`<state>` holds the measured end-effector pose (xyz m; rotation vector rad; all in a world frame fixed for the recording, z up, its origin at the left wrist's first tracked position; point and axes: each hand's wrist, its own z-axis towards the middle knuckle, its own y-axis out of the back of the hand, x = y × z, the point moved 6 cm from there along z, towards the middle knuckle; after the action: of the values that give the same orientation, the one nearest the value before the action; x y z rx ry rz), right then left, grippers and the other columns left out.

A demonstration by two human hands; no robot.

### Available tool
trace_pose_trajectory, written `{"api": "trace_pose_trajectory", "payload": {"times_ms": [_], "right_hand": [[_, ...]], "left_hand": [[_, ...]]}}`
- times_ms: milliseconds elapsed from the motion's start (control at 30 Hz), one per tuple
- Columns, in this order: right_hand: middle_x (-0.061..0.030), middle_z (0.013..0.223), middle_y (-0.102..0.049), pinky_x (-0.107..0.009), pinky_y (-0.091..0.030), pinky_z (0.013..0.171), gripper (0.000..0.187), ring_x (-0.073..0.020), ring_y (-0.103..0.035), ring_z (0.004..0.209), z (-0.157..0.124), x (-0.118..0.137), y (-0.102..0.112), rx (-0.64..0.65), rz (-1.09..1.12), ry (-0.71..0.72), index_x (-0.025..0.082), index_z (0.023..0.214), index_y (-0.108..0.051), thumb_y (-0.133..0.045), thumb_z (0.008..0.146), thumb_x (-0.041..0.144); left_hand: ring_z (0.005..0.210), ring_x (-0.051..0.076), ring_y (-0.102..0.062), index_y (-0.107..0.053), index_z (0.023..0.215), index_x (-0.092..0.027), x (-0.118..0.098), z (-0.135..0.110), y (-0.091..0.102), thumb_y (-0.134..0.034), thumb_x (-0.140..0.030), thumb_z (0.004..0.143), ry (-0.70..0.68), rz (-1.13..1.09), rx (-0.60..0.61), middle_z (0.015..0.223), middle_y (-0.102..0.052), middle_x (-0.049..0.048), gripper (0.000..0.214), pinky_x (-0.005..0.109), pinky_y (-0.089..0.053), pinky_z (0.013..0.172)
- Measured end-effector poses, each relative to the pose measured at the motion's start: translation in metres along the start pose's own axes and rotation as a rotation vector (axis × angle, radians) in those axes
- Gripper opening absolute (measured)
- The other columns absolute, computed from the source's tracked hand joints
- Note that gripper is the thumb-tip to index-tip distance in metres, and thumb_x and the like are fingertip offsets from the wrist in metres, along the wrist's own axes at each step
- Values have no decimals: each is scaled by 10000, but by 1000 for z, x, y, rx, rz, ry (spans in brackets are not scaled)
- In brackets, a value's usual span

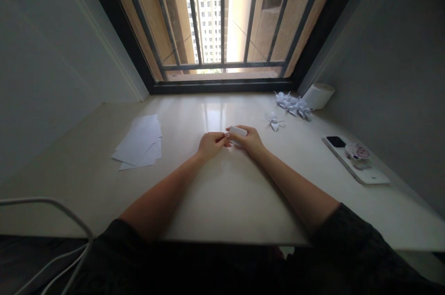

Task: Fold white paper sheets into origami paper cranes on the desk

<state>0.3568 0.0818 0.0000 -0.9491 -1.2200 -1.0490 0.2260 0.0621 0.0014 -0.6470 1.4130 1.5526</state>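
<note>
Above the middle of the white sill, my right hand (251, 139) grips a small piece of folded white paper (238, 131), its fingers wrapped around it. My left hand (211, 143) is closed in a pinch at the paper's left end, and its fingertips meet those of the right hand. What exactly lies between the left fingertips is too small to see. Beyond my right hand a single folded paper crane (274, 123) rests on the surface. A heap of similar paper cranes (294, 104) lies behind it.
To the left lies a loose stack of white paper sheets (139, 140). A white cup-like container (318, 96) leans on its side at the back right. A phone (358, 160) with a round grip lies at the right. White cables (52, 200) loop at the lower left. A barred window (222, 45) stands behind.
</note>
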Motion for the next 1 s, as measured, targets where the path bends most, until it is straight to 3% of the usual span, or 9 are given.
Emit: {"api": "trace_pose_trajectory", "payload": {"times_ms": [100, 333, 567, 800, 1000], "right_hand": [[-23, 640, -647, -238, -395, 517, 387, -120, -537, 553, -1, -1, -1, 14, -32, -22, 131, 819, -709, -740, 574, 429], [0, 521, -586, -227, -320, 434, 386, -96, -452, 461, -3, 0, 3, -114, -80, 6, 124, 666, -690, -714, 583, 500], [-35, 621, -662, -251, -383, 500, 355, -131, -535, 533, -4, 0, 5, -159, 15, 39, 149, 717, -729, -680, 646, 493], [-51, 651, -675, -263, -411, 517, 369, -154, -551, 573, -5, -1, 12, -302, -73, 85, 149, 713, -728, -700, 613, 503], [-50, 591, -648, -242, -384, 475, 450, -137, -530, 521, -5, 0, 14, -344, -152, 100, 138, 706, -715, -579, 714, 567]], "left_hand": [[659, 166, -676, -697, 751, -174, 2, 0, 0, -502, -409, 823, -8, 71, 20, 696, -720, 30, 314, 221, -470, 570], [657, 152, -667, -694, 731, -187, -1, 1, -1, -499, -424, 821, -27, 117, 36, 687, -716, 18, 320, 204, -451, 561], [613, 146, -656, -683, 696, -179, -3, 1, -4, -491, -486, 817, -37, 79, 88, 680, -712, 34, 382, 205, -444, 541], [611, 141, -646, -688, 676, -177, -4, 2, -4, -492, -497, 810, -12, 95, 98, 678, -712, 32, 399, 202, -436, 541], [608, 139, -637, -699, 685, -177, -3, 3, -5, -489, -517, 805, -22, 115, 109, 669, -707, 31, 417, 202, -419, 536]]}}
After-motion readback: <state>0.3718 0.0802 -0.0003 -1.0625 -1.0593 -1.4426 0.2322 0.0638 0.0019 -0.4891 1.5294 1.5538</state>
